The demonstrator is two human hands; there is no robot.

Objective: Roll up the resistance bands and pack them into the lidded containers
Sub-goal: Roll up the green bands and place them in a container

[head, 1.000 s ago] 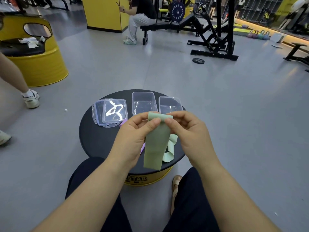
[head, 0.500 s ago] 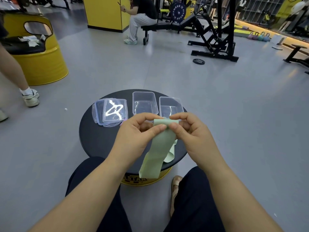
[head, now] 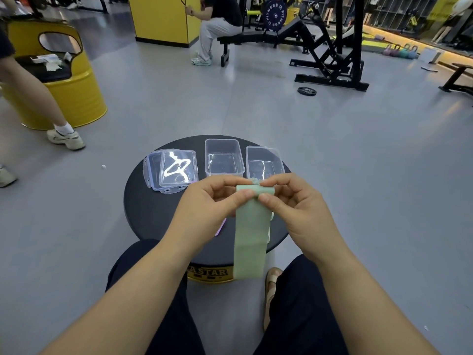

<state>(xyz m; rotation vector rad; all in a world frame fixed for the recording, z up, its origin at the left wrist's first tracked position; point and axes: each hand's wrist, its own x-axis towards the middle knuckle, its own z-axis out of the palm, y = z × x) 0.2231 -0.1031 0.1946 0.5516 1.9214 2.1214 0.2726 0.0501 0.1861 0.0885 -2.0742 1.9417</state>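
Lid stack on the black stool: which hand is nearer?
Left. The left hand is just right of the lid stack, toward the camera. The right hand is farther right, on the other side of the green band that both hands pinch.

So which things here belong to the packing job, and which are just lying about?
For the job: green band, pinched by left hand and right hand; open containers; stacked lids; purple band.
Lying about: weight plate, kettlebells, yellow drum.
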